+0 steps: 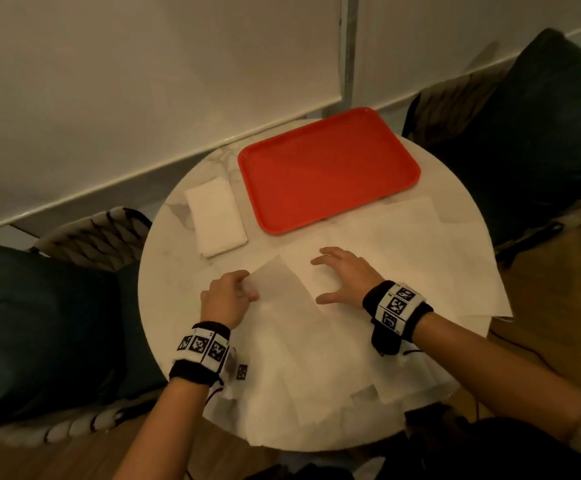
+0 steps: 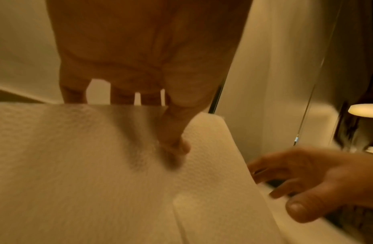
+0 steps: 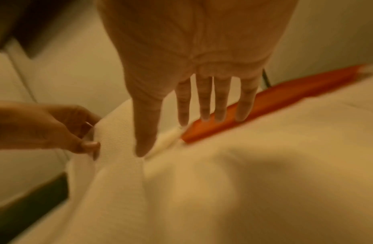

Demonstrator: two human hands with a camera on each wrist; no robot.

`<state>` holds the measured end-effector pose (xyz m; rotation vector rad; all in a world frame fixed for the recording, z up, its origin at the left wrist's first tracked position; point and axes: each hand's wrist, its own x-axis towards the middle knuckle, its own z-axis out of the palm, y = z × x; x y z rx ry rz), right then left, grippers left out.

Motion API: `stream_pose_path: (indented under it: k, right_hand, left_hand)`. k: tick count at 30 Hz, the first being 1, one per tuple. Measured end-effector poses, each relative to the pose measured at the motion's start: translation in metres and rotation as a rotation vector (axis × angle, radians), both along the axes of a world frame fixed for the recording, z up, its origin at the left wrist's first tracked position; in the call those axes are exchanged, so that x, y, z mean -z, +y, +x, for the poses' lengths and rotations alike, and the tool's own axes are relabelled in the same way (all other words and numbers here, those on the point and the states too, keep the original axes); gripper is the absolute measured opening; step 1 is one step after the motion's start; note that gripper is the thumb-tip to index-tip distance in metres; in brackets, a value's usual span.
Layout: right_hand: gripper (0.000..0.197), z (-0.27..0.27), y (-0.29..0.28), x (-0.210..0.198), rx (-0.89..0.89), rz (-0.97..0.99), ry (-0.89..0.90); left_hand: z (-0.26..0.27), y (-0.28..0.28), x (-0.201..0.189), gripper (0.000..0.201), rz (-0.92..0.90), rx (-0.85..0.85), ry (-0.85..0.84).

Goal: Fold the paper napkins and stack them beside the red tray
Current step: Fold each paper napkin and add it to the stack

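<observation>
Several unfolded white paper napkins [image 1: 368,271] lie spread over the near half of the round marble table [image 1: 178,271]. My left hand [image 1: 233,292] pinches the lifted edge of the top napkin [image 1: 278,289], thumb on top [image 2: 175,147] and fingers behind it. My right hand [image 1: 337,275] hovers over the sheets with fingers spread straight [image 3: 204,105], holding nothing. The red tray [image 1: 327,168] sits empty at the back of the table. A stack of folded napkins [image 1: 216,216] lies just left of the tray.
Dark cushioned woven chairs stand at the left [image 1: 39,323] and the right [image 1: 524,133] of the table. A pale wall [image 1: 143,81] runs close behind the table's far edge. Some napkins overhang the table's near and right edges [image 1: 489,299].
</observation>
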<state>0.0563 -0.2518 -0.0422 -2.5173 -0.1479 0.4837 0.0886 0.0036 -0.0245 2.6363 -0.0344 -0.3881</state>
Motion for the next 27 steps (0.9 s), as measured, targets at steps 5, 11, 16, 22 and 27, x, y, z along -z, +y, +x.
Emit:
stream_pose_path:
  k: [5,11,16,22,27]
  right_hand:
    - [0.051,0.008,0.041,-0.045,0.047,0.443,-0.025]
    - [0.014,0.033,0.078,-0.084,0.191,0.773,-0.123]
    - [0.013,0.046,0.080,-0.097,0.299,0.863,-0.182]
    - [0.015,0.046,0.080,-0.093,0.335,0.702,-0.322]
    - [0.016,0.042,0.091,-0.085,0.259,0.587,-0.476]
  left_hand:
    - [0.001,0.017,-0.043,0.014,-0.404,0.014,-0.102]
    - [0.011,0.063,-0.062,0.028,-0.533,-0.203,-0.067]
    - [-0.002,0.074,-0.044,0.021,-0.788,-0.348,0.097]
    - [-0.007,0.047,-0.049,0.021,-1.123,-0.387,0.148]
    - [-0.008,0.022,-0.064,0.029,-1.484,-0.373,0.233]
